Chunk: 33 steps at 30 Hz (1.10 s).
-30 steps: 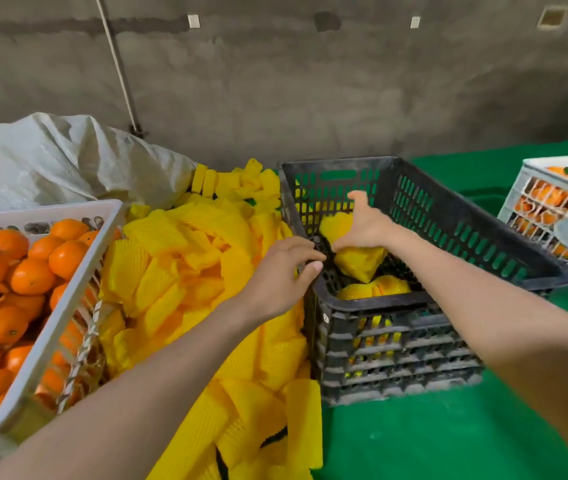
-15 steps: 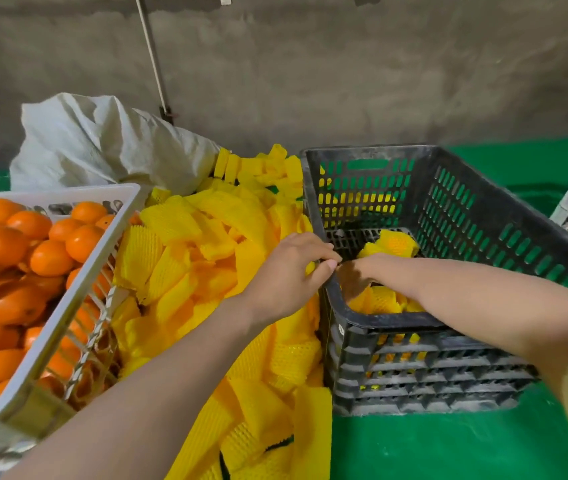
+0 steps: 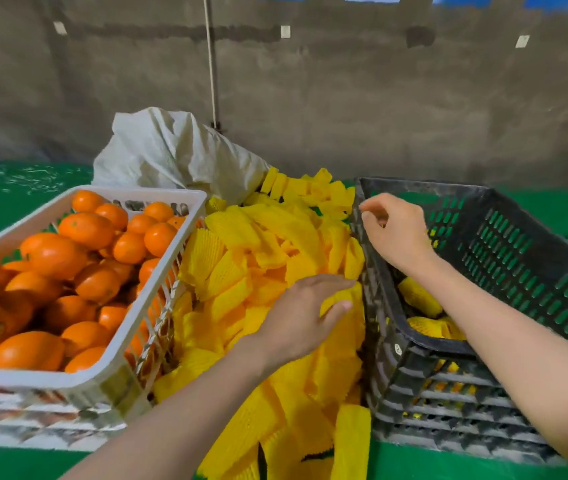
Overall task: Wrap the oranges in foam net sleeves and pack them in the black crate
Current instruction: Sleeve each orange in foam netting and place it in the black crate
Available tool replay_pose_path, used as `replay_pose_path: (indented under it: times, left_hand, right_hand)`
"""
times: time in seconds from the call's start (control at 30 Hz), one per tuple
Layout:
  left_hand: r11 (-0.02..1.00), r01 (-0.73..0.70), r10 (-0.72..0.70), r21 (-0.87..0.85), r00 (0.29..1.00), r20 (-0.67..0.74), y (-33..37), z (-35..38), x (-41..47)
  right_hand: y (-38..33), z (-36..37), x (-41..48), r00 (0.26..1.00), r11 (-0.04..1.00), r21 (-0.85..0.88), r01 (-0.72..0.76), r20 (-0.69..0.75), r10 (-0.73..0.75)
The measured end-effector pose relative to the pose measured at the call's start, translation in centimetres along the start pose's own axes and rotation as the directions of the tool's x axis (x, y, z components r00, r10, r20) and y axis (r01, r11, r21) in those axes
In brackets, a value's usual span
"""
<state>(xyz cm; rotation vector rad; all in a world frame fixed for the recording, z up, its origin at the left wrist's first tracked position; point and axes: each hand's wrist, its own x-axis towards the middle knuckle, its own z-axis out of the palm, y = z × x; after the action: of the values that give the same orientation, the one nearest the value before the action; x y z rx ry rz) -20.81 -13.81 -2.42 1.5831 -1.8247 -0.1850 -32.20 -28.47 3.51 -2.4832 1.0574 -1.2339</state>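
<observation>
The left hand (image 3: 305,315) lay flat, fingers straight, on the heap of foam net sleeves (image 3: 241,258). The right hand (image 3: 395,232) hung over the black crate (image 3: 518,244) rim, fingers loosely curled, empty. Bare oranges (image 3: 53,254) filled the white crate (image 3: 109,370) (left of the heap); 2 wrapped oranges (image 3: 419,297) showed inside the black one.

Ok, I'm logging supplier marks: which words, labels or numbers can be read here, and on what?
No text is legible.
white crate, far wall: raised lettering, blurred and partly hidden by oranges.
black crate, near corner: small round moulded mark, too small to read.
wall tags: pale squares, nothing readable.
</observation>
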Motion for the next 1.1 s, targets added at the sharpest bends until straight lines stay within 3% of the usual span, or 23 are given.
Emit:
replay_pose_path:
  times: [0.07,0.13,0.2,0.3,0.4,0.6,0.7,0.8,0.87,0.93,1.0,1.1]
  left_hand:
    - [0.994,0.107,-0.109,-0.022,0.988,-0.109,-1.7,-2.4,-0.9]
    - [0.975,0.212,-0.219,-0.061,0.956,-0.195,-3.2,-4.6,-1.7]
    - [0.956,0.285,-0.293,-0.068,0.919,-0.263,-4.7,-7.0,-3.1]
    - [0.932,0.354,-0.359,-0.074,0.879,-0.313,-6.6,-10.0,-5.6]
    - [0.914,0.405,-0.388,-0.029,0.852,-0.352,-8.5,-12.9,-8.3]
    - [0.859,0.512,-0.465,0.018,0.793,-0.393,-12.0,-16.9,-11.3]
    - [0.832,0.548,-0.467,0.088,0.776,-0.425,-14.0,-18.5,-10.8]
    - [0.667,0.681,-0.564,0.303,0.726,-0.393,-16.7,-20.5,-8.9]
    - [0.502,0.755,-0.703,0.422,0.64,-0.31,-18.4,-21.5,-7.8]
    - [0.401,0.769,-0.785,0.497,0.568,-0.246,-19.9,-21.8,-7.3]
    - [0.368,0.748,-0.794,0.553,0.562,-0.231,-21.3,-21.5,-7.0]
    - [0.362,0.709,-0.723,0.606,0.623,-0.297,-23.1,-21.7,-7.4]
  right_hand:
    - [-3.2,1.1,-0.8,0.994,0.997,0.06,0.052,0.097,-0.057]
    - [-5.4,3.9,-1.3,0.942,0.997,0.029,0.074,0.325,-0.08]
    - [-7.4,8.2,-1.8,0.845,0.998,-0.055,0.04,0.534,-0.005]
    - [-8.6,14.2,-2.9,0.731,0.981,-0.183,-0.065,0.66,0.172]
    - [-8.9,18.2,-3.9,0.699,0.96,-0.204,-0.193,0.658,0.28]
    - [-9.1,20.5,-4.2,0.687,0.909,-0.29,-0.3,0.595,0.416]
    - [-9.0,20.0,-3.6,0.718,0.903,-0.244,-0.354,0.548,0.429]
    - [-9.2,18.7,-2.9,0.723,0.909,-0.281,-0.309,0.551,0.416]
    - [-9.2,17.5,-2.6,0.726,0.919,-0.28,-0.278,0.565,0.392]
    - [-9.2,16.4,-2.6,0.758,0.944,-0.221,-0.245,0.563,0.329]
    - [-9.3,15.1,-3.0,0.785,0.962,-0.116,-0.247,0.558,0.269]
    - [-9.8,13.7,-3.4,0.806,0.962,-0.012,-0.274,0.543,0.236]
